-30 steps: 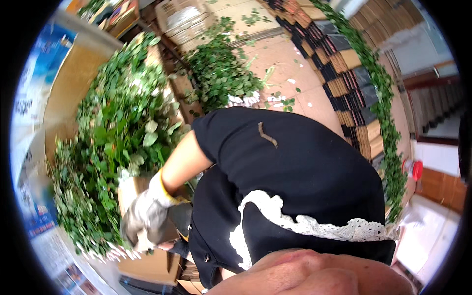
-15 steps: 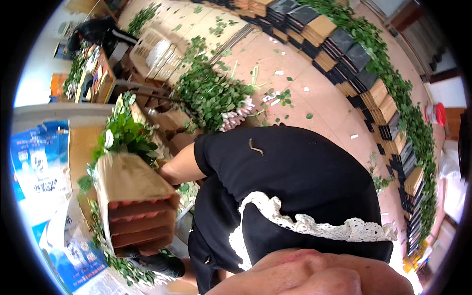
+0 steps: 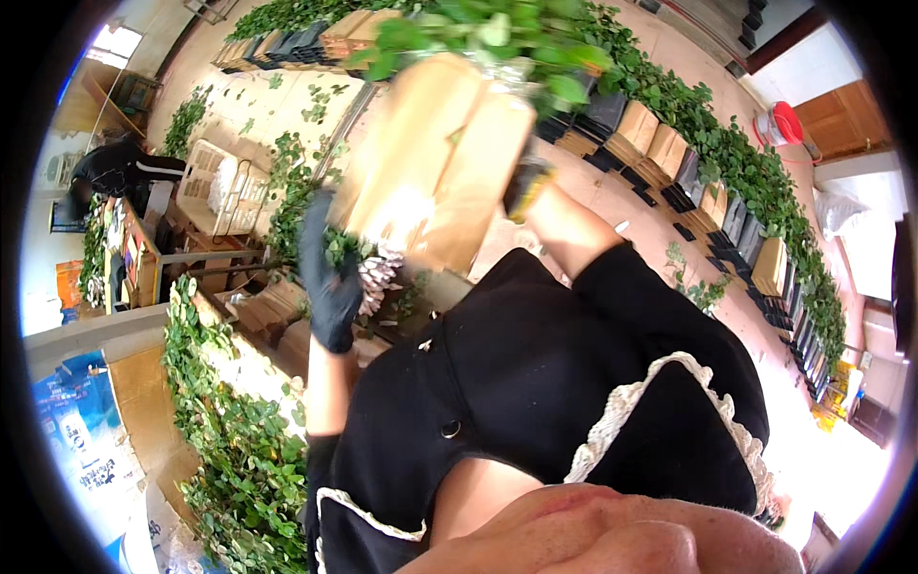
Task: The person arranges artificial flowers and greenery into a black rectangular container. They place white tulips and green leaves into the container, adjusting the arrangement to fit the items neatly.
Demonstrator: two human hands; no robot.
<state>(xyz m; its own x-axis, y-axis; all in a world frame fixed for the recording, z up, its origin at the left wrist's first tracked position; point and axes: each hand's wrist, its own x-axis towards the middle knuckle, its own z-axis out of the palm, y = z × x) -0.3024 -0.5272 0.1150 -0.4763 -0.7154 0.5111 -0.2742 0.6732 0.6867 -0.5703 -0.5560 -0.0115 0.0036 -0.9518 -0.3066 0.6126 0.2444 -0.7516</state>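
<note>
A brown-paper-wrapped bundle of leafy stems (image 3: 449,172) is held up in front of me, tilted and slightly blurred. Its green leaves (image 3: 488,43) stick out at the far end. My left hand (image 3: 330,273), in a black glove, presses along the bundle's left side with its fingers pointing away from me. My right hand (image 3: 526,187), in a black and yellow glove, grips the right side; its fingers are partly hidden behind the paper. Beneath the bundle, the pale stem ends of a leafy bunch (image 3: 381,277) show near my left hand.
Beside me on the left is a bench heaped with leafy stems (image 3: 239,459). Stacked dark and brown wrapped bundles (image 3: 660,143) curve along the floor, leaves outward. A cream plastic crate (image 3: 220,196) and another person (image 3: 124,172) are at the far left; a red bucket (image 3: 779,124) stands far right.
The wrapped bundle has been lifted from the bench at the left and swung forward and right. Its leafy end now points away from me. My body has turned rightward with it.
</note>
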